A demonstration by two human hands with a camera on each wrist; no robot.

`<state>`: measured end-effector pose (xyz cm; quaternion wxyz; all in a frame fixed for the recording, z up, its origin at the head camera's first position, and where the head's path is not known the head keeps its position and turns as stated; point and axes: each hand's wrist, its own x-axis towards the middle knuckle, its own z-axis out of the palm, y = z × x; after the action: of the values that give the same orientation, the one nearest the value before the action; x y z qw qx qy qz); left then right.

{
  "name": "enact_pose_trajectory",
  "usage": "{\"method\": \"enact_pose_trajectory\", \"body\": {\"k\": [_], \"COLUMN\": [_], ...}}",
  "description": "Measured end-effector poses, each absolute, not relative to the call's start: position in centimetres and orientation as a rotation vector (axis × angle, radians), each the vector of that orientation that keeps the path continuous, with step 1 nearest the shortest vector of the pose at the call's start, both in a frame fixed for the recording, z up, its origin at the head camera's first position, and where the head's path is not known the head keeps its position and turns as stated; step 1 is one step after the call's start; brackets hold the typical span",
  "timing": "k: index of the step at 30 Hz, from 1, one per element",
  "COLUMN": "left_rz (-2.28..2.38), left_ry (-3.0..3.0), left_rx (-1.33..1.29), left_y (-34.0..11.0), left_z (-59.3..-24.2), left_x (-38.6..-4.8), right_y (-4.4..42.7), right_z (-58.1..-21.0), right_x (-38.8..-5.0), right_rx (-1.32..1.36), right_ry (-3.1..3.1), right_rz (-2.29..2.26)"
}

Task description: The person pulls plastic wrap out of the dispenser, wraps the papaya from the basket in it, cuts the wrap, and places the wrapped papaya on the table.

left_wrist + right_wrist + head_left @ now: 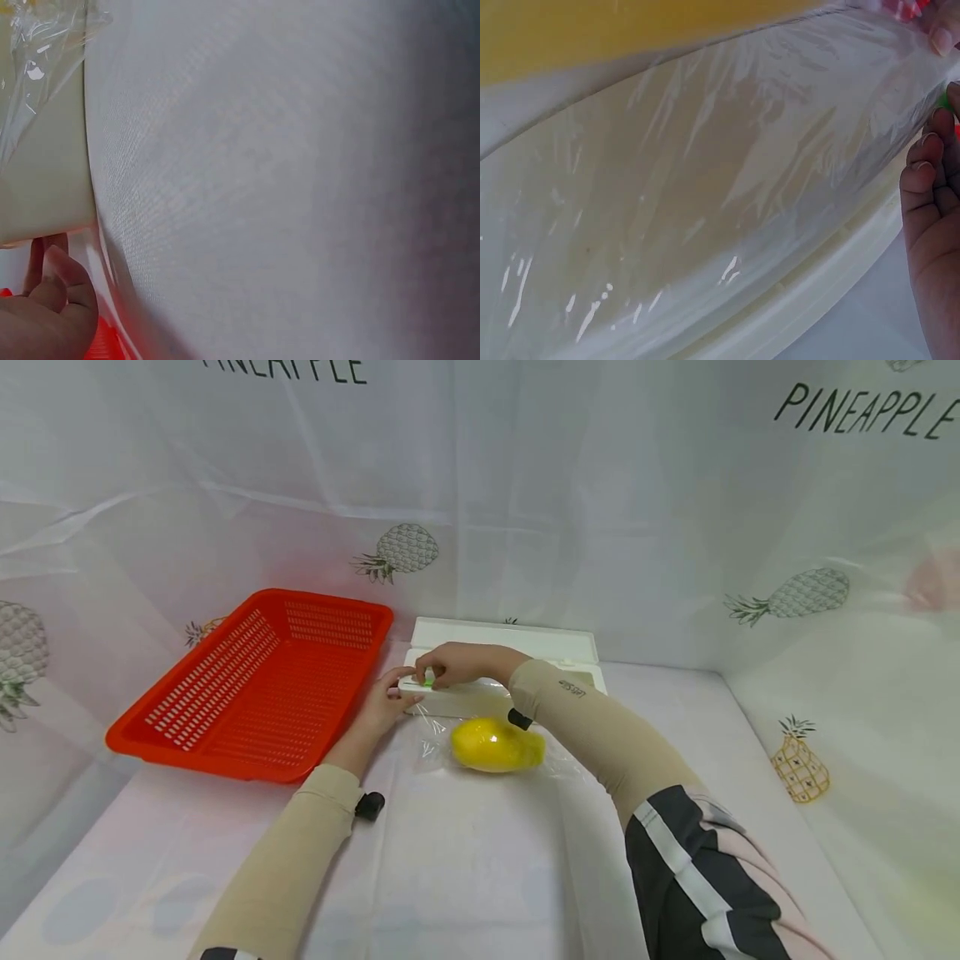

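A long white plastic wrap dispenser [461,703] lies at the back of the table with its lid [502,632] raised. My left hand [384,700] grips the dispenser's left end; in the left wrist view its fingers [58,259] meet the box's end. Over the same end, my right hand [471,664] pinches the small green slide cutter [428,682], which the fingers partly cover. Clear plastic wrap [705,142] stretches over the dispenser's front and onto the table. On this film, just in front of the box, lies a yellow papaya-like fruit [495,746].
A red plastic basket [180,762] with slotted sides stands left of the dispenser, close to my left forearm. Behind everything hangs a whitish curtain [525,485] with pineapple prints. The table [465,860] has a white cover.
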<state>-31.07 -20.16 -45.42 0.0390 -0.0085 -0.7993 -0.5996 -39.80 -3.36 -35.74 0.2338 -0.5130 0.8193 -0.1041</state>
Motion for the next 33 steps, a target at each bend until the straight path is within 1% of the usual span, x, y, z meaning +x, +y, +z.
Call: {"method": "enact_pose_trajectory", "body": {"k": [11,17,24,33], "left_rz": [-1.806,-1.825,-1.817,-1.802], "left_ry": [-2.465,-2.463,-2.445,-2.489], "left_rx": [-0.048,-0.014,-0.055,0.025], "left_y": [-20.0,-20.2,-20.2,-20.2], "left_z": [-45.6,-45.7,-45.8,-45.8], "left_x": [-31.2,-31.2,-31.2,-31.2], "right_y": [-1.8,0.3,3.3,6.6], "right_z": [-35.3,-35.5,-35.9,-36.1], "right_x": [-39.4,-39.6,-39.6,-39.3], "right_rx": [-1.361,-1.323,-1.253,-1.198], "right_ry": [2.288,2.283,2.316,2.36], "right_rz": [-0.254,-0.31,-0.322,-0.328]}}
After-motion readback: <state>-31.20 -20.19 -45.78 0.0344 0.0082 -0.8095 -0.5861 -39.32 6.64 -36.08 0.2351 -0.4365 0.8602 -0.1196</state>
